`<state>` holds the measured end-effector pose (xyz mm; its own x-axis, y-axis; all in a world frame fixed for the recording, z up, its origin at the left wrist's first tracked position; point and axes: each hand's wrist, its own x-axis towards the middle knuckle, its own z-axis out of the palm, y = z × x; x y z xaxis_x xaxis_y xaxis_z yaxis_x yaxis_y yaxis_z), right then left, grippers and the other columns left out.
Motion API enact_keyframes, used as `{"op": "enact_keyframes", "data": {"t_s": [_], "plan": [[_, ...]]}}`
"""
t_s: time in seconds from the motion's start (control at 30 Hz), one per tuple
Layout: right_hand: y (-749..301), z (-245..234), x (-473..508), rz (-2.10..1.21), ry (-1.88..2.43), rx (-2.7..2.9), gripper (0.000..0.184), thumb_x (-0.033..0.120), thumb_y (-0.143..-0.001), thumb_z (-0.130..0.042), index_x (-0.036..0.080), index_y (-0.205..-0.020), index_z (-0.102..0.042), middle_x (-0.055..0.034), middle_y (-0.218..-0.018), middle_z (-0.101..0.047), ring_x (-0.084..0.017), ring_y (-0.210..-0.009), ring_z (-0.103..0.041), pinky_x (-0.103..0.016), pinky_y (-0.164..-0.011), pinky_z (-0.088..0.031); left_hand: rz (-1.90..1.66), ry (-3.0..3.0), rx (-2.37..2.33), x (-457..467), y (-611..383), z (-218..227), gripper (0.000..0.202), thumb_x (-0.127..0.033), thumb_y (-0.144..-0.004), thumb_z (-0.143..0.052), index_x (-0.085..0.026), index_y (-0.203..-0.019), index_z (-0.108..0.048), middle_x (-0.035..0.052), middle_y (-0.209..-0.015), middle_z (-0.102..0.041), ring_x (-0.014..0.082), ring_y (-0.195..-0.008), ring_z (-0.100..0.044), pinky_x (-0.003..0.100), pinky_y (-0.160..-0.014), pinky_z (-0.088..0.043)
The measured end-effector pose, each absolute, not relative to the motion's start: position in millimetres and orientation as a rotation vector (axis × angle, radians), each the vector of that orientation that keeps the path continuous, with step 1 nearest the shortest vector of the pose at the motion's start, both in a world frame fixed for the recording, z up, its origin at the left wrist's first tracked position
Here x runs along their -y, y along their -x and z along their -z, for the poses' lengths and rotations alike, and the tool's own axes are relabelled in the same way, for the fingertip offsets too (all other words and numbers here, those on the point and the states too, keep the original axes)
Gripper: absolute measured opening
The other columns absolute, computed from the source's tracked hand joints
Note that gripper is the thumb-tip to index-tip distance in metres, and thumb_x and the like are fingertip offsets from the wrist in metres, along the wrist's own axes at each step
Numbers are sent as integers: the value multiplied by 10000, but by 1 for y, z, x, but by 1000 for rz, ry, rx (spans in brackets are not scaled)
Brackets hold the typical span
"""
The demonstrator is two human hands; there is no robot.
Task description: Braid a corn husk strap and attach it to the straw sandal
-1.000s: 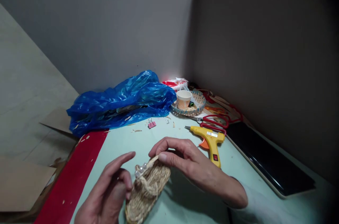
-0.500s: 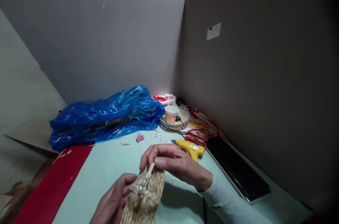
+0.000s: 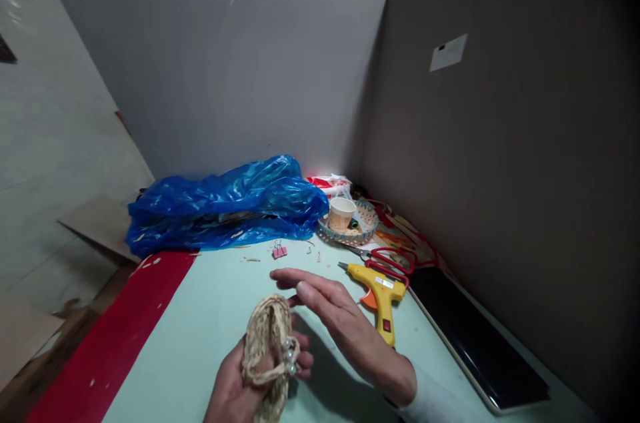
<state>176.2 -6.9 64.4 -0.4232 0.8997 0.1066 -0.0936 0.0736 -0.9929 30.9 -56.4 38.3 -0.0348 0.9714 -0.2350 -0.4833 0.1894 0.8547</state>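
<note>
A small woven straw sandal (image 3: 260, 336) with a strap carrying several pearl-like beads is in my left hand (image 3: 231, 384). That hand wraps it from below; the thumb lies inside the strap and the fingertips show past its right side. My right hand (image 3: 345, 326) is just to the right of the sandal's upper end, fingers stretched out and thumb apart, with nothing in it. Whether a right fingertip touches the straw is hard to see. Beyond the right hand lies a yellow glue gun (image 3: 383, 289) with an orange trigger.
Red-handled scissors (image 3: 387, 263) lie behind the glue gun, beside a round basket (image 3: 370, 233) with a paper cup (image 3: 342, 214). A black flat panel (image 3: 475, 336) lies at right. A pink binder clip (image 3: 280, 252) and a crumpled blue plastic bag (image 3: 225, 203) are farther back, before grey partitions.
The right hand has let go of the sandal's tip and opened. In the left hand the sandal has turned, so its opening and strap now show. The view has shifted left.
</note>
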Motion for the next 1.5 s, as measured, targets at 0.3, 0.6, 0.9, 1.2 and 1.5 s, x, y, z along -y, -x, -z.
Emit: {"op": "enact_keyframes", "data": {"t_s": [0.3, 0.6, 0.9, 1.2, 1.5], "plan": [[-163, -61, 17, -1340, 897, 1538, 240, 377, -978, -489, 200, -942, -647, -16, -889, -629, -155, -815, -598, -273, -772, -467, -1547, -580, -1122, 58, -33, -35, 340, -318, -626, -862, -190, -925, -763, 53, -833, -798, 261, -822, -722, 311, -744, -569], [-161, -61, 28, -1183, 918, 1689, 194, 313, -988, -478, 214, -943, -639, -8, -914, -578, -162, -930, -538, -290, -847, -394, -1398, -758, -1188, 58, -31, -27, 353, -325, -758, -763, -191, -1081, -711, 45, -956, -762, 232, -924, -671, 267, -776, -513], [-157, -59, 30, -1111, 909, 1688, 167, 273, -974, -509, 189, -930, -647, -17, -911, -578, -166, -937, -530, -303, -847, -393, -1413, -818, -1214, 57, -35, -26, 307, -304, -815, -703, -188, -1098, -679, 45, -1019, -742, 235, -980, -656, 280, -826, -502], [-162, -60, 22, -1164, 947, 1676, 204, 326, -1005, -449, 223, -971, -622, -6, -953, -593, -158, -950, -559, -282, -891, -399, -1373, -585, -1127, 56, -32, -34, 295, -180, -752, -746, -203, -1041, -696, 25, -933, -774, 252, -994, -683, 282, -799, -546], [-169, -60, 9, -1068, 1060, 1655, 231, 402, -970, -459, 221, -940, -599, -14, -930, -629, -184, -891, -578, -292, -805, -424, -1452, -374, -1110, 40, 6, -48, 76, -72, -757, -656, -114, -783, -714, 102, -786, -786, 203, -707, -741, 315, -708, -595]]}}
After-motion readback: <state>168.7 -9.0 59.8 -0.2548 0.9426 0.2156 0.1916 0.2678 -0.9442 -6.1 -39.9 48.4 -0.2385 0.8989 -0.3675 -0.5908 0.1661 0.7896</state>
